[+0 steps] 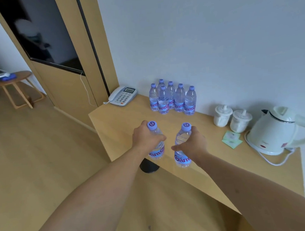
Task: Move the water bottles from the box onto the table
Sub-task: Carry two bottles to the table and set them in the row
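A long wooden table (pixel 116 129) runs along the white wall. At its right end sits a cream electric kettle (pixel 277 133), with two lidded white cups (pixel 232 118) just beside it and a few green packets (pixel 232 139) lying in front of them. A desk telephone (pixel 122 95) rests at the far left corner. Six water bottles (pixel 172 97) stand upright in a tight cluster against the wall. Nearer, the left hand (pixel 146 137) grips one bottle (pixel 156 144) around its upper body, fingers curled round it. The right hand (pixel 192 143) holds another bottle (pixel 182 145) likewise, thumb wrapped across. Both bottles seem to hang above the table's front edge, though contact is hard to judge.
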Demonstrator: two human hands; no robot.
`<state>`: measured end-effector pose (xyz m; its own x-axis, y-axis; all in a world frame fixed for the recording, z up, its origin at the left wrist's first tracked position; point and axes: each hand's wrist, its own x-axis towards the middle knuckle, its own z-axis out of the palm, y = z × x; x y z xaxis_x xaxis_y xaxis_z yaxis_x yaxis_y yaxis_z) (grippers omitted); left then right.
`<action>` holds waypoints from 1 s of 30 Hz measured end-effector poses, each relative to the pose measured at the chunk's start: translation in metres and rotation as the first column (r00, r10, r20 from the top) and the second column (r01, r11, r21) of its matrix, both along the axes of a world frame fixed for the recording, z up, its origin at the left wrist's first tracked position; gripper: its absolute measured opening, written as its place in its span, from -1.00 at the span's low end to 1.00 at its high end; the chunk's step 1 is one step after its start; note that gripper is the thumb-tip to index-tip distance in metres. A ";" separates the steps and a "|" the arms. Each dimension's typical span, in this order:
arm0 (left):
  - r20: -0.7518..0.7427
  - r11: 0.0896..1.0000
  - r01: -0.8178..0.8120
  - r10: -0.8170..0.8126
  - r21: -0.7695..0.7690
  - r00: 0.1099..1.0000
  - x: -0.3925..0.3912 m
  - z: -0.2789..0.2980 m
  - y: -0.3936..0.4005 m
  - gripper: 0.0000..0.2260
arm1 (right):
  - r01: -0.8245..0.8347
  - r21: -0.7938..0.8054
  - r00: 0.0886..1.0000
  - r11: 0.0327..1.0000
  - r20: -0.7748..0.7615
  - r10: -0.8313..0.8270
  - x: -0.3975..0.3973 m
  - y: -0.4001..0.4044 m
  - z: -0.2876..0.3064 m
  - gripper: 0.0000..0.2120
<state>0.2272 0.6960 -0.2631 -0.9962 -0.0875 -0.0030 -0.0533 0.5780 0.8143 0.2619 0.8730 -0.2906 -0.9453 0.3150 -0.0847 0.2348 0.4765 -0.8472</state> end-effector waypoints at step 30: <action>0.164 0.852 0.506 -0.485 -0.131 0.859 -0.357 -0.077 0.095 -0.38 | 0.498 -0.006 0.861 0.867 0.119 -0.494 -0.275 0.044 -0.072 -0.34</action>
